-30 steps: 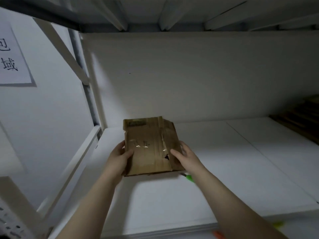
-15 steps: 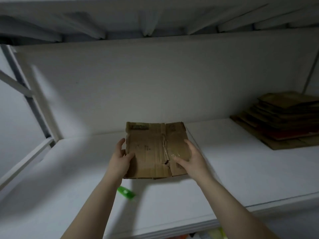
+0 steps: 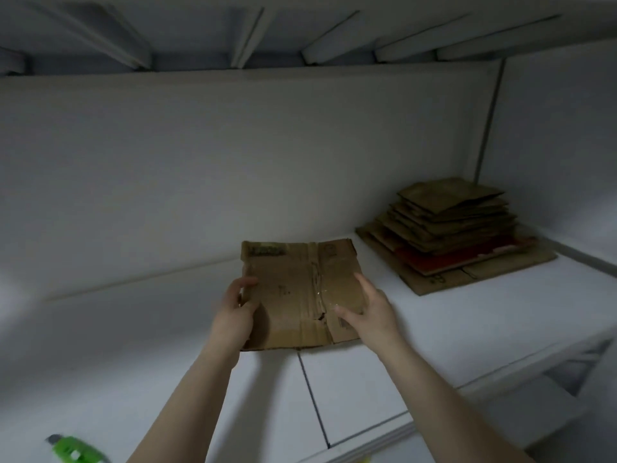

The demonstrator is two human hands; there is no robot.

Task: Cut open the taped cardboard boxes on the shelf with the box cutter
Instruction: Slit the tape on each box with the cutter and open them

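Head view: I see both bare hands on a flattened cardboard box (image 3: 293,295) at the white shelf (image 3: 367,396), its taped seam already torn. The left hand (image 3: 233,312) curls round the box's left edge. The right hand (image 3: 370,312) lies on the right flap, fingers spread and straight, likely steadying the sheet for the stack of flattened cardboard (image 3: 450,235) at far right. The box sits between the hands, seam midway. The green box cutter (image 3: 75,451) lies loose at near left, well apart from both hands.
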